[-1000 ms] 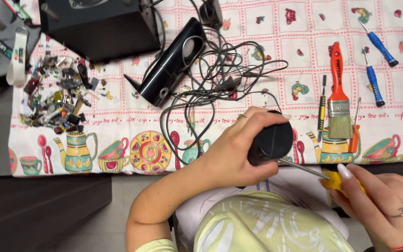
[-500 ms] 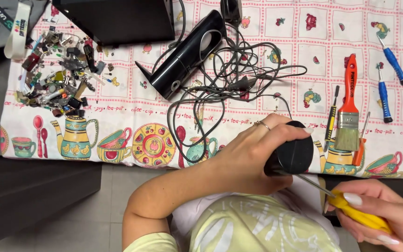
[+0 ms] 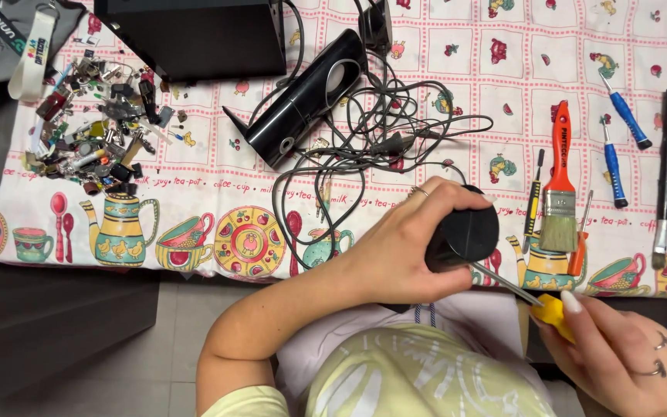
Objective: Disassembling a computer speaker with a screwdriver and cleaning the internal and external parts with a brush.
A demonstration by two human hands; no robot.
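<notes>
My left hand [image 3: 407, 247] grips a round black speaker [image 3: 465, 235] at the table's near edge, its flat end facing me. My right hand [image 3: 619, 355] holds a yellow-handled screwdriver [image 3: 553, 310] whose metal shaft runs up-left, with the tip at the speaker's end face. A tangle of dark cables [image 3: 364, 154] leads from the speaker toward a second long black speaker [image 3: 306, 100] lying on the patterned tablecloth [image 3: 194, 201].
A black box [image 3: 194, 35] stands at the back. A heap of small electronic parts [image 3: 94, 131] lies at the left. Right of the speaker lie an orange-handled brush [image 3: 559, 177], two blue screwdrivers [image 3: 619, 139], a thin dark-handled driver [image 3: 533, 202] and a long black tool [image 3: 664, 170].
The view has shifted so the table sits slightly higher in frame. My right hand drew back down-right, showing more of the shaft, then settled with the tip at the speaker.
</notes>
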